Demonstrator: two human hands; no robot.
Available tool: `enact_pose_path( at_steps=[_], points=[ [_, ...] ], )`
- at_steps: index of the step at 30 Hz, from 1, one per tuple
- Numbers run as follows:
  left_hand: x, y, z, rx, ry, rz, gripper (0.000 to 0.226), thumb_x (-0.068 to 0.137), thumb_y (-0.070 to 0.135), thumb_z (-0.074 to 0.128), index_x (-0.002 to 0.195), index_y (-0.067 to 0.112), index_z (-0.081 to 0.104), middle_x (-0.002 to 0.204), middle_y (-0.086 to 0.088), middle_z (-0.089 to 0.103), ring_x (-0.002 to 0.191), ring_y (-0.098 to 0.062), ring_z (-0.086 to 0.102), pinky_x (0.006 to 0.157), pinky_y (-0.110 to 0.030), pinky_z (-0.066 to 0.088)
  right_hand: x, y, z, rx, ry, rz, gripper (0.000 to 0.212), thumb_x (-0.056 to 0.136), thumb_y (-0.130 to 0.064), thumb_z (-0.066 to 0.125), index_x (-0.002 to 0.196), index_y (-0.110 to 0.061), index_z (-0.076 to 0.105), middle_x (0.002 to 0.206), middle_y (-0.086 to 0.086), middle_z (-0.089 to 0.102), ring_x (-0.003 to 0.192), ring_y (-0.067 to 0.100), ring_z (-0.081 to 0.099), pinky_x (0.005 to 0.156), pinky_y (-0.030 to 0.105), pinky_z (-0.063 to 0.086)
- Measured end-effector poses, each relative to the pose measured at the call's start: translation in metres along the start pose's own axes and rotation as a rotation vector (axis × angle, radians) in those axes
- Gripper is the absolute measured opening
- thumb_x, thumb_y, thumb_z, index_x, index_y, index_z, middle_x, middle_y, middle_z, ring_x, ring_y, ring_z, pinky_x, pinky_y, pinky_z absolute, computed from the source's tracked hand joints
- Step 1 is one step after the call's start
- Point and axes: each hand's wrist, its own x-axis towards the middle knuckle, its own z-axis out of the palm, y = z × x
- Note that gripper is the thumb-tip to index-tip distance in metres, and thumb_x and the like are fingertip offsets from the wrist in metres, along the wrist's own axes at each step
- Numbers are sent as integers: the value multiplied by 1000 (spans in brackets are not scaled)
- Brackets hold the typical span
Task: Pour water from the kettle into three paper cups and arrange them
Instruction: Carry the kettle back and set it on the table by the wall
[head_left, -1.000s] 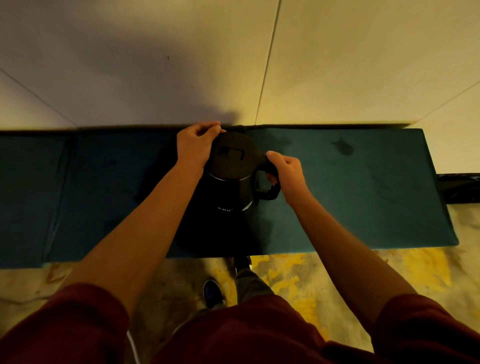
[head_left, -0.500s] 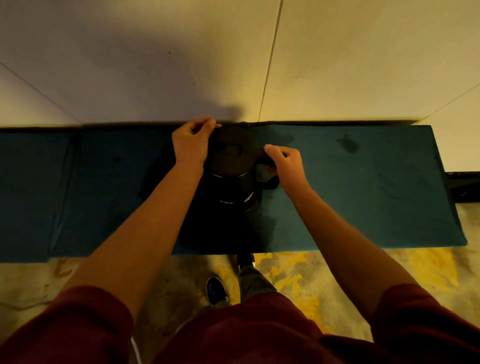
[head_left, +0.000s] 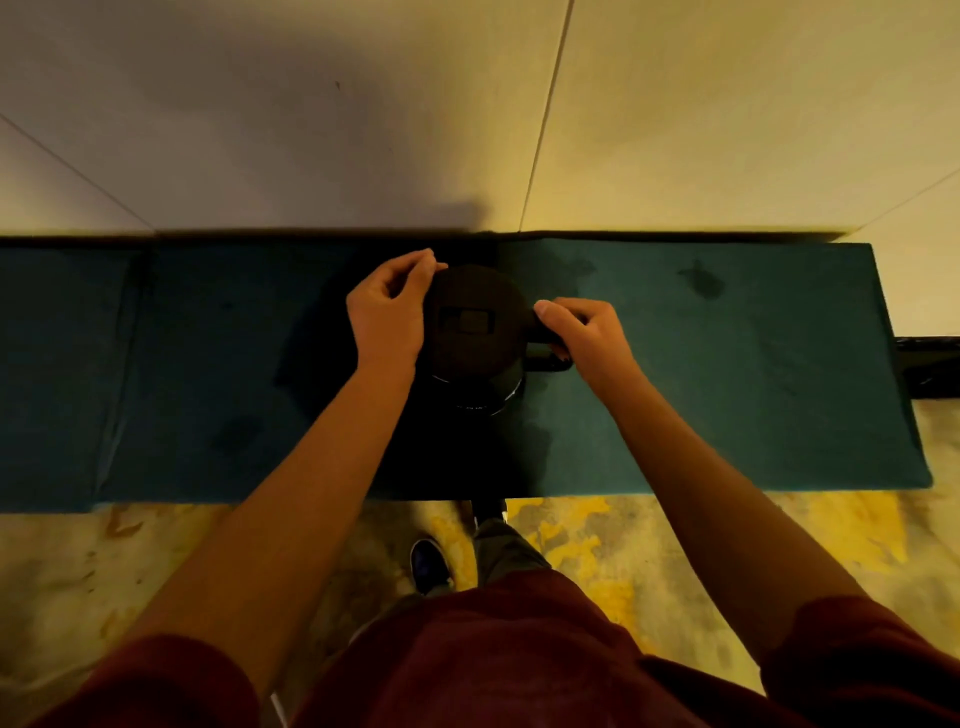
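Note:
A black electric kettle (head_left: 475, 332) with its lid down stands upright on a teal cushioned bench (head_left: 753, 395), near the back edge. My right hand (head_left: 584, 335) is wrapped around the kettle's handle on its right side, thumb resting on top. My left hand (head_left: 389, 306) presses against the kettle's left side near the lid, fingers curled at the far rim. No paper cups are in view.
The bench runs left to right along a pale wall (head_left: 675, 130). A dark wet spot (head_left: 701, 278) marks the cushion to the right of the kettle. Below lies a yellow-stained floor (head_left: 597, 535), with my shoe (head_left: 428, 564) near the bench edge.
The kettle has shifted slightly toward the wall and now reads more top-down. Both hands stayed on it, the right one closing further over the handle.

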Motion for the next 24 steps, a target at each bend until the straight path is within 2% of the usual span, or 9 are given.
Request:
enact_pose_path(
  at_steps=[4, 9, 11, 13, 18, 21, 24],
  points=[
    [1, -1, -1, -1, 27, -8, 17, 88, 31, 70, 100, 20, 77, 91, 9, 78, 89, -5, 72, 81, -22, 58, 5, -2, 2, 8, -3, 15, 60, 85, -47, 63, 64, 8, 50, 58, 16, 42, 53, 21, 42, 53, 32, 32],
    [7, -1, 1, 1, 51, -51, 17, 89, 31, 69, 99, 20, 77, 91, 7, 77, 89, -5, 71, 82, -24, 57, 9, -2, 8, -8, 27, 36, 50, 90, -37, 65, 58, -3, 50, 57, 13, 40, 53, 20, 42, 54, 34, 32],
    [0, -4, 8, 38, 24, 7, 14, 89, 30, 68, 98, 22, 76, 90, 8, 77, 88, -2, 70, 80, -18, 55, 5, 3, -2, 0, 7, 71, 47, 95, -30, 64, 60, 1, 56, 58, 13, 45, 54, 19, 45, 55, 34, 35],
    [-10, -8, 12, 114, 8, 67, 12, 89, 35, 66, 94, 30, 75, 90, 12, 76, 88, 1, 69, 78, -13, 53, -3, 8, -9, -28, -20, 63, 52, 95, -32, 62, 68, 12, 58, 60, 16, 47, 57, 21, 46, 57, 37, 36],
    [-9, -15, 5, 118, 46, 26, 19, 89, 39, 63, 95, 27, 76, 92, 13, 75, 89, 0, 69, 87, -32, 58, 2, 6, -6, -60, -59, 7, 63, 89, -46, 59, 73, 15, 55, 61, 29, 48, 59, 25, 48, 59, 41, 39],
    [-10, -13, 6, 146, 42, 25, 18, 88, 42, 63, 93, 30, 76, 91, 16, 75, 87, 1, 68, 86, -33, 58, 0, 7, -7, -66, -73, 28, 63, 87, -51, 59, 73, 10, 58, 63, 19, 49, 59, 24, 50, 60, 40, 39],
    [-10, -13, 4, 159, 52, 35, 12, 89, 40, 63, 87, 35, 74, 89, 13, 75, 86, -1, 69, 84, -32, 59, -1, 11, -4, -63, -60, 33, 62, 87, -53, 59, 73, 8, 58, 64, 17, 49, 59, 24, 50, 60, 38, 38]
  ],
)
